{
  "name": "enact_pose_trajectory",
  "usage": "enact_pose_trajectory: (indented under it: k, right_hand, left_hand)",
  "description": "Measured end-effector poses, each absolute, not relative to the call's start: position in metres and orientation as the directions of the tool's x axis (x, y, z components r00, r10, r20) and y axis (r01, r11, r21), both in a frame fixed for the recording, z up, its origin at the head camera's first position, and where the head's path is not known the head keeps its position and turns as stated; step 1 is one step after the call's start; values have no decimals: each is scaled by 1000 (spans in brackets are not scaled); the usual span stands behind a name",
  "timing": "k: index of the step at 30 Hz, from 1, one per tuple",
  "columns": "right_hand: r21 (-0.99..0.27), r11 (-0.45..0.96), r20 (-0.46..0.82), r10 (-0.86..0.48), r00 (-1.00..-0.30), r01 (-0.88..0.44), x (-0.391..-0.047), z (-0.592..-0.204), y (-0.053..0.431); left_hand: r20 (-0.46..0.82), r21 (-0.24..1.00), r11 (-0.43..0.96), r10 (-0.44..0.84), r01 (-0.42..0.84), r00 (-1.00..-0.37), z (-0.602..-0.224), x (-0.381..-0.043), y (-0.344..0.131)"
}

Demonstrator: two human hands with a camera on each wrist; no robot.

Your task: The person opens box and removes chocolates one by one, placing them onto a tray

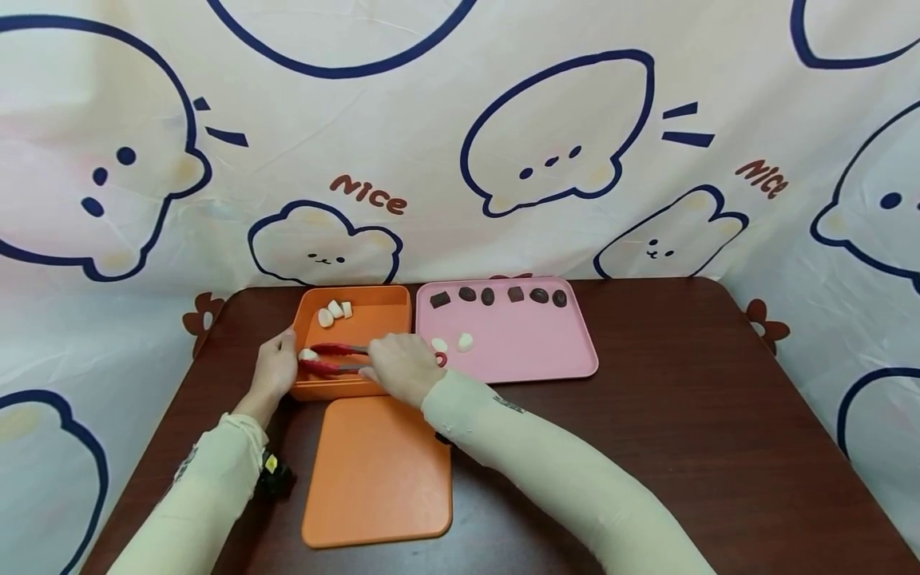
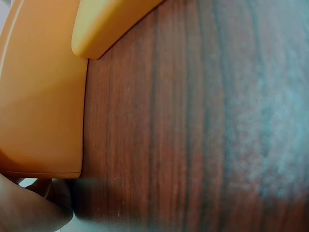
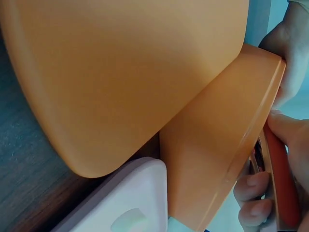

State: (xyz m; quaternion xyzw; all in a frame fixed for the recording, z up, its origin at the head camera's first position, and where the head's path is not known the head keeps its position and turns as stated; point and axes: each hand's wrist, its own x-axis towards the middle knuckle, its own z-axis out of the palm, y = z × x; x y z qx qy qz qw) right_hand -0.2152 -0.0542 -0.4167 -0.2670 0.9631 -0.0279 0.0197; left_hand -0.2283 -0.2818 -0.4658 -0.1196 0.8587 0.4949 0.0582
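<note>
My right hand (image 1: 406, 363) grips a pair of red-tipped tongs (image 1: 338, 349), which reaches left into an orange box (image 1: 381, 295). Between the tong tips, near the box's left wall, is a small white piece (image 1: 307, 354). My left hand (image 1: 276, 367) holds the box at its left side, close to the front corner. Three more white pieces (image 1: 326, 318) lie in the box's back left part. In the right wrist view, fingers (image 3: 253, 212) curl around the tongs' handle just beyond the box's front wall (image 3: 212, 130).
Right of the box lies a pink tray (image 1: 532, 343) with several dark chocolate-like pieces (image 1: 488, 296) along its back edge and two white pieces (image 1: 465, 342) near its left side. An orange lid (image 1: 377, 479) rests on the dark wooden table (image 1: 683, 415) in front of the box.
</note>
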Motion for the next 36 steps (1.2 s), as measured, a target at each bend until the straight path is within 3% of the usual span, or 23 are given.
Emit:
enact_pose_trajectory:
  k: [36]
  right_hand:
    - [-119, 884, 26, -451, -892, -451, -200, -392, 4]
  left_hand:
    - [-234, 840, 469, -137, -271, -963, -465, -227, -281]
